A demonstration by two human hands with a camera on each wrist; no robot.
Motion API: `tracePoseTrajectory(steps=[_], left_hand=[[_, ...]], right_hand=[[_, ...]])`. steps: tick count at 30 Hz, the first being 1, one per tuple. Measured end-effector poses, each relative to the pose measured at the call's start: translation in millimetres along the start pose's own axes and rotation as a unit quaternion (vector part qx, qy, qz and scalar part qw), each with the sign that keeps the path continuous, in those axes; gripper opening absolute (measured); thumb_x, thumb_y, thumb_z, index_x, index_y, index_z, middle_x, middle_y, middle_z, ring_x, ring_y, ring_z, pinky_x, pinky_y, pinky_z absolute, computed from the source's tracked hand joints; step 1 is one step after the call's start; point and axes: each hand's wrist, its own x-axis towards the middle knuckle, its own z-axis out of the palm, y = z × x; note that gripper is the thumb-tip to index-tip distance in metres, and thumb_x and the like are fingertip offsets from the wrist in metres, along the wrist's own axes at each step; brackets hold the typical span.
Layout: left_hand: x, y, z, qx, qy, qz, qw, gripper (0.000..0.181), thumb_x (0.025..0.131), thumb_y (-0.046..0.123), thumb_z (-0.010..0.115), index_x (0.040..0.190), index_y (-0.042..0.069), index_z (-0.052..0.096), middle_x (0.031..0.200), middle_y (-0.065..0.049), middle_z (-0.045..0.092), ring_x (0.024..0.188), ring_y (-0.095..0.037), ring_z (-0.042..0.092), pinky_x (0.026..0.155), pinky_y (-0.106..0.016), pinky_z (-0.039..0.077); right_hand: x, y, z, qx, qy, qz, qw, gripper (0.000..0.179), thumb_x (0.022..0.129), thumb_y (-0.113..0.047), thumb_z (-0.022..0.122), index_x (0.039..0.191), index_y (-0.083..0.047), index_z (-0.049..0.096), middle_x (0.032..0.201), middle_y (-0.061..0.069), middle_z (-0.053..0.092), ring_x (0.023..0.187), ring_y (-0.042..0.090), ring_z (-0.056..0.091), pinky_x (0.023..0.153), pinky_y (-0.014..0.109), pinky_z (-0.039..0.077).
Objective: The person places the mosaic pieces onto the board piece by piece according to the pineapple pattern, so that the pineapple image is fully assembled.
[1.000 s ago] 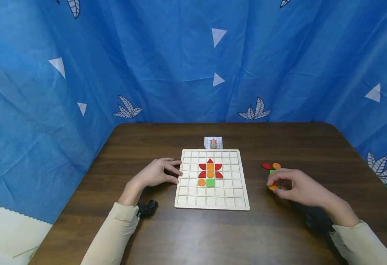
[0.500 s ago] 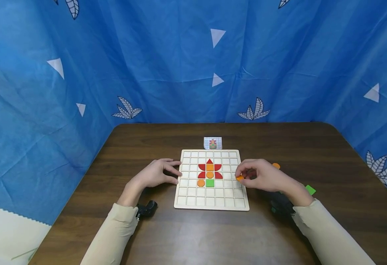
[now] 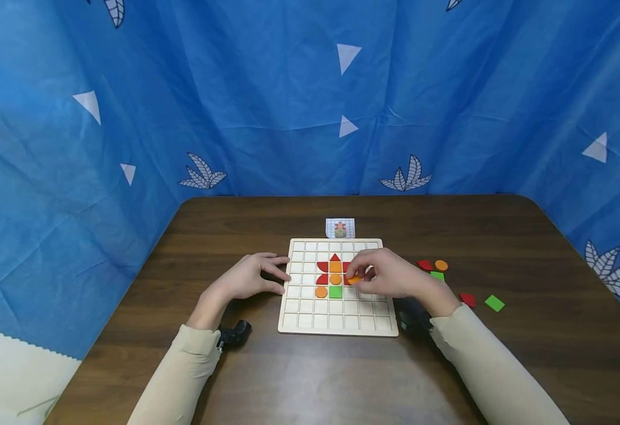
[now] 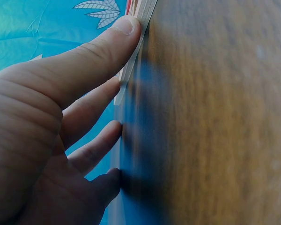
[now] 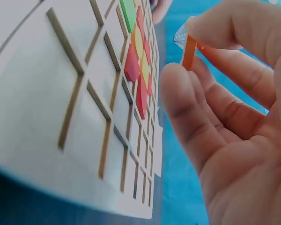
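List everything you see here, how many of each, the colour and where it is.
Table: one, brown, centre
Curtain: one, blue and white, behind the table
Cloth: one, cream, lower left
Board: one, pale, on the table
Card: one, white with coloured print, at the board's far edge
Triangle: one, red, on the board
Curved pieces: four, red, on the board
Squares: two, orange and green, on the board
Discs: two, orange, on the board
Loose pieces: five (two red, one orange, two green), right of the board
Held piece: one, orange, above the board
Wrist devices: two, black, left and right of the board
Sleeves: two, cream, lower view
Left hand: one, at the board's left edge
Right hand: one, pinching the held piece
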Motion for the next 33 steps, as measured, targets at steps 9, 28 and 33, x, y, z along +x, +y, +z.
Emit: tracePoseTrajectory(steps=[9,28,33], left_hand=[[1.1,0.9,-1.8,0.001,0.000,0.001,1.0000,0.026,0.084,0.032,0.086,0.110,0.032,0.082,0.152,0.007,0.057,0.153,-0.028,0.034,0.123,-0.056,0.032],[0.2,-0.2,-0.3,0.003,0.001,0.008,1.0000,0.026,0.084,0.031,0.087,0.110,0.031,0.082,0.151,0.006,0.058,0.153,-0.030,0.035,0.121,-0.057,0.034],[-0.8,0.6,1.1,-0.005,0.002,0.007,1.0000,0.027,0.083,0.030,0.087,0.110,0.030,0.082,0.151,0.006,0.058,0.153,-0.030,0.034,0.122,-0.057,0.033]], right_hand=[[4.9,-2.2,13.5,-0.026,-0.020,0.019,0.9993,0.016,0.087,-0.017,0.083,0.102,-0.023,0.077,0.094,-0.009,0.067,0.086,0.015,0.060,0.073,0.025,0.055],[1.9,-7.0,21.4,-0.070,-0.036,0.013,0.9968,0.014,0.089,-0.015,0.080,0.103,-0.020,0.080,0.095,-0.008,0.064,0.086,0.014,0.057,0.071,0.024,0.052],[-5.7,-3.5,19.4,-0.083,-0.035,0.008,0.9959,0.014,0.091,-0.015,0.078,0.104,-0.021,0.081,0.099,-0.009,0.066,0.087,0.012,0.056,0.073,0.023,0.053]])
